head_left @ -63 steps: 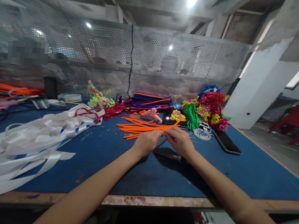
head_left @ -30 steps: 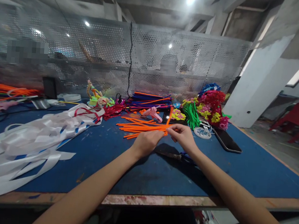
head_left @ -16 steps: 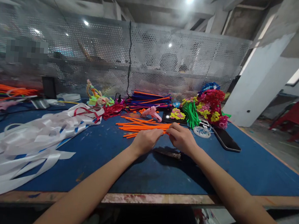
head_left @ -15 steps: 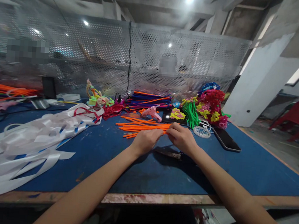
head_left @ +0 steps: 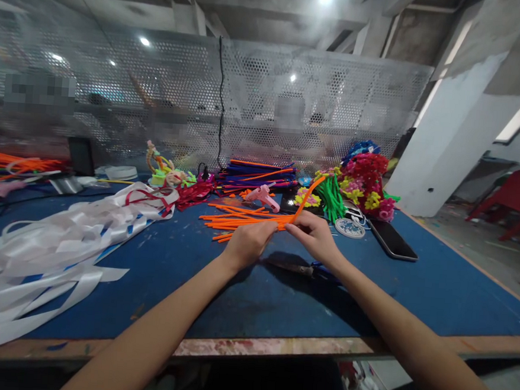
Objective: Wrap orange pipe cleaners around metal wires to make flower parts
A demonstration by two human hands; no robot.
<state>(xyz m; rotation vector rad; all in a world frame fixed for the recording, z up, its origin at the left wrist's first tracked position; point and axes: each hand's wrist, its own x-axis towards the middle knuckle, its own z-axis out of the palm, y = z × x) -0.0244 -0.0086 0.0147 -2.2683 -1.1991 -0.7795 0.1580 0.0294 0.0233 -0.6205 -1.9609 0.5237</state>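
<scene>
Between my two hands is an orange pipe cleaner [head_left: 310, 194], its free end bent up and leaning right above my right hand. My right hand [head_left: 314, 237] is closed on it in a pinch. Close on the left, my left hand [head_left: 251, 242] is closed too, its fingertips at the lower part of the same pipe cleaner, mostly hidden. Behind my hands lies a loose bunch of orange pipe cleaners [head_left: 231, 221] on the blue table [head_left: 252, 307]. Scissors [head_left: 297, 268] with blue handles lie under my right wrist.
A pink glue gun [head_left: 262, 196] lies behind the orange bunch. White ribbons [head_left: 74, 229] spread over the left side. Green pipe cleaners [head_left: 332, 199], red and yellow fuzzy flowers [head_left: 364, 175] and a phone [head_left: 393, 240] are at the right. A perforated metal screen [head_left: 169, 93] stands behind.
The orange pipe cleaner's end now rises above my right hand, where none showed before. My hands have stayed nearly in place, and the view has shifted slightly.
</scene>
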